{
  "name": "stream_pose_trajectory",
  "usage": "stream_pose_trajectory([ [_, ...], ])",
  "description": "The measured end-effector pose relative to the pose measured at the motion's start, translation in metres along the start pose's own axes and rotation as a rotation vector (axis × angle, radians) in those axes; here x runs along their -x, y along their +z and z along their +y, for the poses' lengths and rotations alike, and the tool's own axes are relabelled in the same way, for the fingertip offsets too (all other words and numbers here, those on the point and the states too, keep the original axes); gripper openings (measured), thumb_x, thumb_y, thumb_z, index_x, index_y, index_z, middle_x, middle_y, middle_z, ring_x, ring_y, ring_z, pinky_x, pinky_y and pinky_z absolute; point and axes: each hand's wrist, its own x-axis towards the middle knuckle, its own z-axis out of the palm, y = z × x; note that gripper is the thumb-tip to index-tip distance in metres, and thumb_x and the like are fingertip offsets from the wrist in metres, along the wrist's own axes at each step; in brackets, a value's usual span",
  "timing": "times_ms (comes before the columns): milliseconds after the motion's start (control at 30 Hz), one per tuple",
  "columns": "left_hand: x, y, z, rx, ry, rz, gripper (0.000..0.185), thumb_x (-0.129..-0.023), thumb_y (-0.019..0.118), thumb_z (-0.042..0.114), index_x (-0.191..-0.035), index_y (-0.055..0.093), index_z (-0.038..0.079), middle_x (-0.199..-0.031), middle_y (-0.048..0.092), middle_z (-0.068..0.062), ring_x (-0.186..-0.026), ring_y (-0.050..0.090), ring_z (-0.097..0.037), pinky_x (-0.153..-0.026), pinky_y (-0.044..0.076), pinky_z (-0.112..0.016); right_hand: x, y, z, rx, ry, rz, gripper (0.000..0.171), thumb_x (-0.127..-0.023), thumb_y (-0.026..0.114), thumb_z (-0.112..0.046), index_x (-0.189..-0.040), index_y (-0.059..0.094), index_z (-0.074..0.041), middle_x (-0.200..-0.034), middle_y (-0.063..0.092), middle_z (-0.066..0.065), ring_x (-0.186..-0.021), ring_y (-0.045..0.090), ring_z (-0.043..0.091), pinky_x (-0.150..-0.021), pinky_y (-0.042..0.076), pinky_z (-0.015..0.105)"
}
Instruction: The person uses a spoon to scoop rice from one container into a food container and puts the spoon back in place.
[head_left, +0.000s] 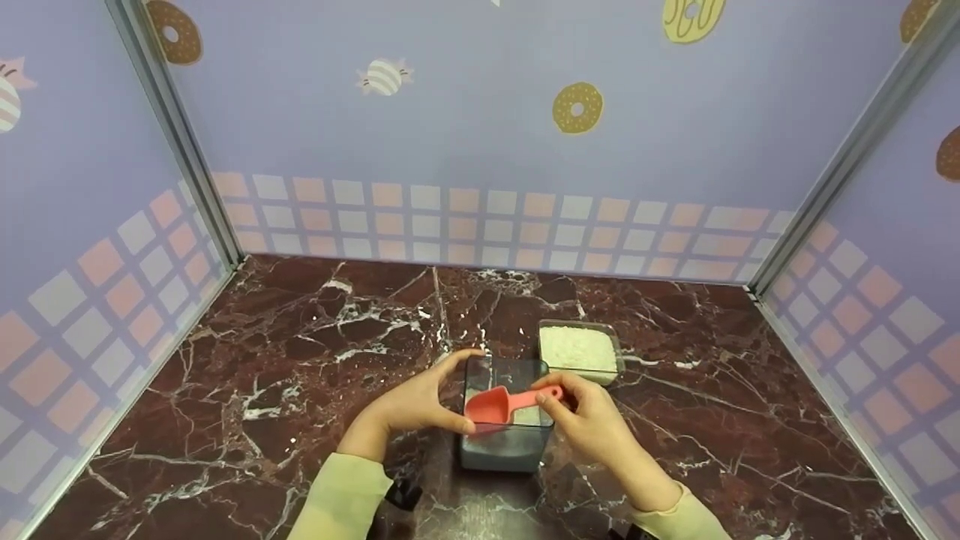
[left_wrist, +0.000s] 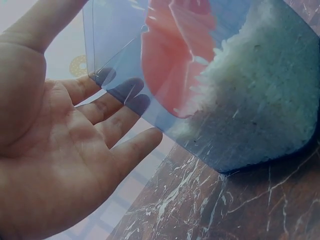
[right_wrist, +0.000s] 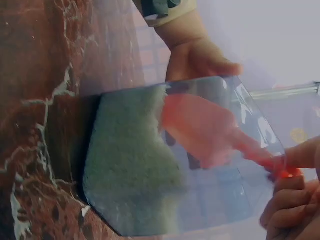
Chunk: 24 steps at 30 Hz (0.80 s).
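Observation:
A tinted clear plastic container [head_left: 504,453] stands on the marble-patterned surface, partly filled with white rice [right_wrist: 127,145]. My left hand [head_left: 416,403] holds it from the left side, thumb at the near rim and fingers spread toward the far edge. Through the wall, some of those fingertips show in the left wrist view. A red scoop [head_left: 489,407] is inside the container, its bowl tipped down with its lip at the rice [left_wrist: 260,95]. With thumb and fingers, my right hand [head_left: 592,421] pinches the scoop's handle end over the right rim.
A second clear container [head_left: 606,377], filled with white grains, stands just behind and to the right. Scattered white bits dot the dark red surface [head_left: 360,319]. Patterned panels [head_left: 480,135] enclose the back and both sides.

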Motion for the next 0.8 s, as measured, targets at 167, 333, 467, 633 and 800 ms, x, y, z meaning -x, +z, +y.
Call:
stream_pose_trajectory([
  [167,0.001,0.0,0.0,0.007,0.011,-0.015,0.108,-0.073,0.092,0.037,-0.159,0.029,0.026,-0.163,0.036,-0.012,-0.152,0.034,-0.036,-0.125,0.033,-0.052,-0.001,-0.004,0.003,0.105,-0.025,-0.051,0.005,-0.095,0.073,-0.017,-0.098,0.074,-0.013,-0.074,0.058,-0.004,-0.06,0.048,-0.001,-0.055,0.042,0.016],
  [333,0.0,0.0,-0.001,0.024,0.022,-0.023,0.108,-0.073,0.093,0.034,-0.16,0.029,0.025,-0.163,0.036,-0.014,-0.153,0.033,-0.036,-0.126,0.033,-0.051,-0.002,-0.009,0.005,0.153,-0.05,-0.078,0.014,-0.096,0.072,-0.027,-0.103,0.075,-0.015,-0.073,0.06,-0.006,-0.062,0.051,-0.001,-0.059,0.045,0.018],
  [467,-0.002,0.0,-0.001,0.04,0.026,-0.02,0.108,-0.073,0.091,0.026,-0.16,0.028,0.022,-0.162,0.037,-0.015,-0.152,0.034,-0.037,-0.125,0.033,-0.052,-0.003,-0.015,0.006,0.201,-0.056,-0.042,0.026,-0.095,0.072,-0.032,-0.114,0.072,-0.015,-0.071,0.059,-0.008,-0.061,0.05,-0.001,-0.059,0.045,0.019],
  [633,-0.001,0.0,-0.002,0.047,0.037,-0.016,0.115,-0.073,0.091,0.023,-0.164,0.021,0.023,-0.164,0.035,-0.016,-0.153,0.033,-0.038,-0.127,0.029,-0.054,-0.006,-0.025,0.009,0.202,-0.026,0.053,0.032,-0.096,0.071,-0.026,-0.125,0.067,-0.013,-0.067,0.056,-0.007,-0.056,0.046,0.001,-0.054,0.041,0.02],
  [800,0.002,-0.002,-0.005,-0.012,0.035,-0.004,0.127,-0.07,0.093,0.039,-0.166,0.011,0.03,-0.168,0.028,-0.016,-0.154,0.03,-0.042,-0.125,0.027,-0.062,-0.011,-0.036,0.012,0.173,0.013,0.108,0.031,-0.099,0.067,-0.023,-0.128,0.066,-0.011,-0.067,0.053,-0.004,-0.055,0.044,0.003,-0.053,0.038,0.02],
])
